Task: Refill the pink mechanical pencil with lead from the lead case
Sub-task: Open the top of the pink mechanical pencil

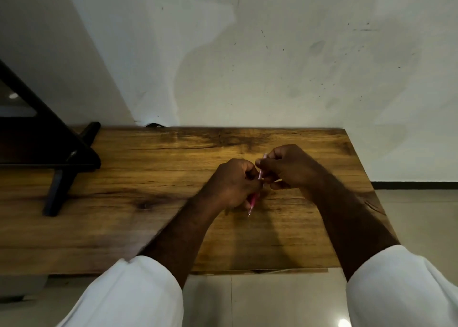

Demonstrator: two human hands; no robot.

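Working the top end of the pencil point(253, 201) over the table point(138, 168).
I am holding the barrel in the left grip point(233, 184), fingers curled round it, with the tip slanting down toward the table. The right grip point(287, 167) is pinching the upper end; I cannot tell whether the lead case is hidden in it. Judging this to be the cap or lead-feeding step, I am aiming to brace the barrel and move only along its axis, since thin lead would likely snap sideways.
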